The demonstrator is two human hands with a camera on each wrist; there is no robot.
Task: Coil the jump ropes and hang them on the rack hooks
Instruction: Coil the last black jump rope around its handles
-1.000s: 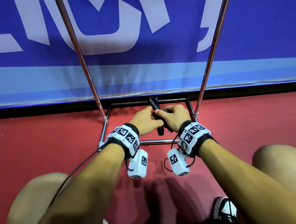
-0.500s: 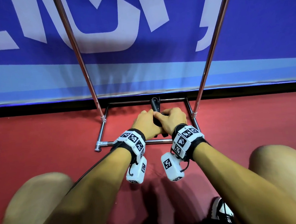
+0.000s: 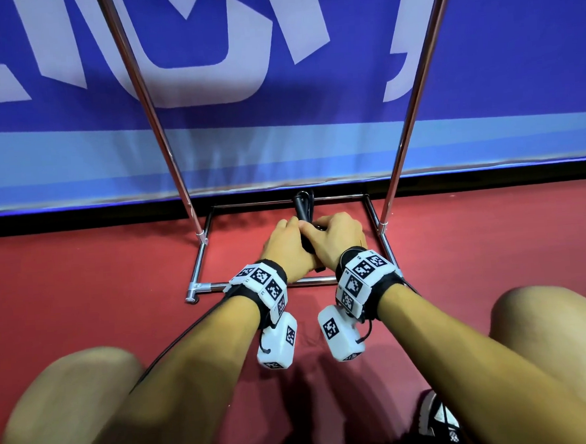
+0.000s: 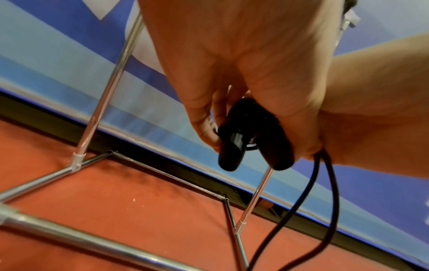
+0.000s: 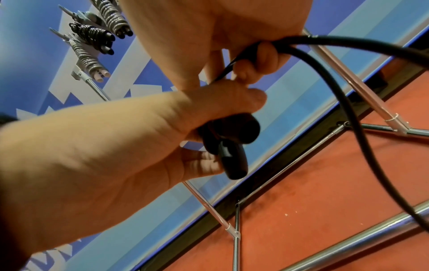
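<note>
A sports hall: red court floor [image 3: 84, 303], blue banner [image 3: 313, 134], chrome rack [image 3: 146, 93].

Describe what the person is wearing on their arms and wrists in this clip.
Both forearms are bare, with no sleeves or gloves. The left hand and right hand each sit ahead of a black wrist strap carrying white blocks printed with black square-pattern markers. A white camera pod with the same markers hangs under each wrist. A thin black cable trails back along the left forearm.
</note>
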